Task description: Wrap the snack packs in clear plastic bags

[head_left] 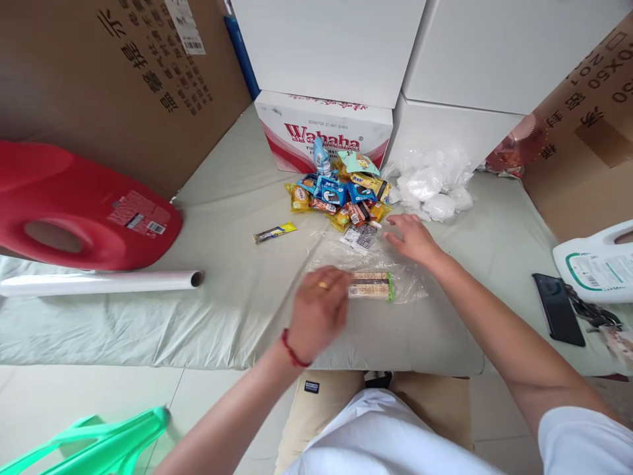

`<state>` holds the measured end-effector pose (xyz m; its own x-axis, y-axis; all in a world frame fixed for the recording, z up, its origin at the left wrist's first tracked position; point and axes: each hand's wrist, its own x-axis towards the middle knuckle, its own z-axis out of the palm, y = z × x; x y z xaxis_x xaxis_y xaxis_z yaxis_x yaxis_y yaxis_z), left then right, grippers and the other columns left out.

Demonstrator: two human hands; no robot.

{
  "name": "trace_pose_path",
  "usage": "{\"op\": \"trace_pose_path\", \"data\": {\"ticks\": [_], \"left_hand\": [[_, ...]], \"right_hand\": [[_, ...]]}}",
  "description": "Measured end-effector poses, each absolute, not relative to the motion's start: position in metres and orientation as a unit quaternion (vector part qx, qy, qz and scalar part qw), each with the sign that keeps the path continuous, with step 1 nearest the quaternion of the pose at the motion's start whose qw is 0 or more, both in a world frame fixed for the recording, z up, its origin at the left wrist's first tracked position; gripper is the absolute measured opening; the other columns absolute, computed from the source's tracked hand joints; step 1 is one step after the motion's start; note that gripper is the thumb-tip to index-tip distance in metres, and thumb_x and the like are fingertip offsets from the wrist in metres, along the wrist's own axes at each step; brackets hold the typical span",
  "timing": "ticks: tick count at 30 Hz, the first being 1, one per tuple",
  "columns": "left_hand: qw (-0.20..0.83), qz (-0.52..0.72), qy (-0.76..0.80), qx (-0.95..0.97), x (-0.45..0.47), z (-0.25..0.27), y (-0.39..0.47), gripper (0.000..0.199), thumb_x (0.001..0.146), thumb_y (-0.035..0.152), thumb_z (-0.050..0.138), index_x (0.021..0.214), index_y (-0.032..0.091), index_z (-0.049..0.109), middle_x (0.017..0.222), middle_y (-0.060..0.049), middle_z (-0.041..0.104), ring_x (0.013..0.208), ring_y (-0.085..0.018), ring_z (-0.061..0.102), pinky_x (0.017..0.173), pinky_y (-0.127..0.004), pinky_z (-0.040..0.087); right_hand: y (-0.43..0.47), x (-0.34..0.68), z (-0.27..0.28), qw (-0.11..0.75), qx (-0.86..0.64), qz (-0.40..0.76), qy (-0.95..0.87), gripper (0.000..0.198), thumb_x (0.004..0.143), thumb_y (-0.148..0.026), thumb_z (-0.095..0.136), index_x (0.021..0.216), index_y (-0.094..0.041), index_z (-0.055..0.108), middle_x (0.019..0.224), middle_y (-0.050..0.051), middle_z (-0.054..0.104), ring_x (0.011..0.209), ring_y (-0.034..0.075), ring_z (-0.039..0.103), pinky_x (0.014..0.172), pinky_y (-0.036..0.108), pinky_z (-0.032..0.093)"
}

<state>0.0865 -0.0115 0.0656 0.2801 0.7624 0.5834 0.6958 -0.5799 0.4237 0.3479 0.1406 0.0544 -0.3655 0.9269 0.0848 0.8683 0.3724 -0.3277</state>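
Green-edged snack packet [373, 287] on or inside clear plastic bag [414, 289], flat, likely for steadiness. My left hand [321, 307] at packet's left end; can't tell grip. Right hand [409, 238] wide, empty, beside snack pile [332, 190].

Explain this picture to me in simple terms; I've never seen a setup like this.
There is no machine: a camera worn on a person's head looks forward and down at their two bare hands. On the pale sheet lie a pile of wrapped snacks, a separate yellow-and-black packet and bunched clear plastic. The left hand is at a long packet with a green end; blur hides whether it grips it. The right hand is open near the pile, with nothing visibly held.
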Motion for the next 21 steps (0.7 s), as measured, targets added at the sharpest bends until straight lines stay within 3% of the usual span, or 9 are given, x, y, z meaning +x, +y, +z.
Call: {"op": "trace_pose_path", "data": {"ticks": [3, 6, 8, 10, 13, 16, 21], "left_hand": [[0.082, 0.266, 0.454, 0.846, 0.127, 0.052, -0.014, 0.036, 0.095, 0.011, 0.049, 0.125, 0.019, 0.066, 0.123, -0.009, 0.073, 0.116, -0.024, 0.063, 0.095, -0.041, 0.048], [0.095, 0.178, 0.470, 0.859, 0.143, 0.035, -0.005, 0.034, 0.095, 0.010, 0.048, 0.122, 0.017, 0.068, 0.125, -0.010, 0.072, 0.116, -0.025, 0.062, 0.093, -0.041, 0.048], [0.093, 0.150, 0.471, 0.864, 0.144, 0.029, -0.001, 0.032, 0.096, 0.010, 0.048, 0.119, 0.016, 0.069, 0.125, -0.009, 0.072, 0.114, -0.024, 0.063, 0.093, -0.041, 0.048], [0.086, 0.143, 0.470, 0.867, 0.142, 0.026, 0.000, 0.031, 0.098, 0.012, 0.047, 0.120, 0.016, 0.068, 0.126, -0.009, 0.072, 0.115, -0.023, 0.062, 0.094, -0.040, 0.047], [0.082, 0.143, 0.468, 0.868, 0.141, 0.027, -0.001, 0.032, 0.099, 0.012, 0.046, 0.121, 0.017, 0.068, 0.125, -0.009, 0.072, 0.116, -0.022, 0.061, 0.093, -0.040, 0.046], [0.084, 0.146, 0.471, 0.866, 0.141, 0.029, -0.003, 0.031, 0.099, 0.013, 0.047, 0.121, 0.017, 0.068, 0.124, -0.008, 0.072, 0.115, -0.022, 0.062, 0.092, -0.039, 0.045], [0.074, 0.160, 0.474, 0.863, 0.140, 0.025, -0.004, 0.030, 0.100, 0.013, 0.048, 0.121, 0.017, 0.068, 0.127, -0.007, 0.072, 0.118, -0.021, 0.062, 0.093, -0.039, 0.046]], "right_hand": [[0.159, 0.323, 0.053, 0.054, -0.591, 0.216, -0.775, 0.065, 0.089, -0.057, 0.064, 0.137, -0.015, 0.054, 0.102, 0.011, 0.073, 0.095, 0.029, 0.064, 0.079, 0.033, 0.047], [0.168, 0.312, 0.058, 0.014, -0.635, 0.242, -0.733, 0.079, 0.076, -0.065, 0.075, 0.134, -0.015, 0.057, 0.086, 0.006, 0.072, 0.078, 0.024, 0.064, 0.065, 0.028, 0.042], [0.171, 0.311, 0.065, -0.010, -0.641, 0.223, -0.734, 0.068, 0.071, -0.061, 0.081, 0.120, -0.016, 0.067, 0.080, 0.004, 0.070, 0.073, 0.022, 0.062, 0.062, 0.027, 0.040], [0.171, 0.312, 0.073, -0.048, -0.620, 0.228, -0.749, 0.046, 0.069, -0.050, 0.084, 0.099, -0.017, 0.074, 0.072, 0.002, 0.067, 0.068, 0.020, 0.059, 0.060, 0.027, 0.038], [0.165, 0.317, 0.085, -0.066, -0.554, 0.267, -0.786, 0.016, 0.075, -0.032, 0.077, 0.082, -0.017, 0.076, 0.064, -0.001, 0.064, 0.064, 0.017, 0.057, 0.062, 0.026, 0.037], [0.149, 0.325, 0.092, -0.005, -0.466, 0.268, -0.843, 0.013, 0.085, -0.022, 0.064, 0.085, -0.018, 0.076, 0.072, 0.001, 0.068, 0.071, 0.016, 0.059, 0.068, 0.026, 0.041], [0.100, 0.339, 0.092, 0.128, -0.304, 0.125, -0.936, 0.023, 0.099, -0.023, 0.049, 0.095, -0.018, 0.072, 0.118, 0.011, 0.069, 0.087, 0.017, 0.065, 0.074, 0.027, 0.050]]}}
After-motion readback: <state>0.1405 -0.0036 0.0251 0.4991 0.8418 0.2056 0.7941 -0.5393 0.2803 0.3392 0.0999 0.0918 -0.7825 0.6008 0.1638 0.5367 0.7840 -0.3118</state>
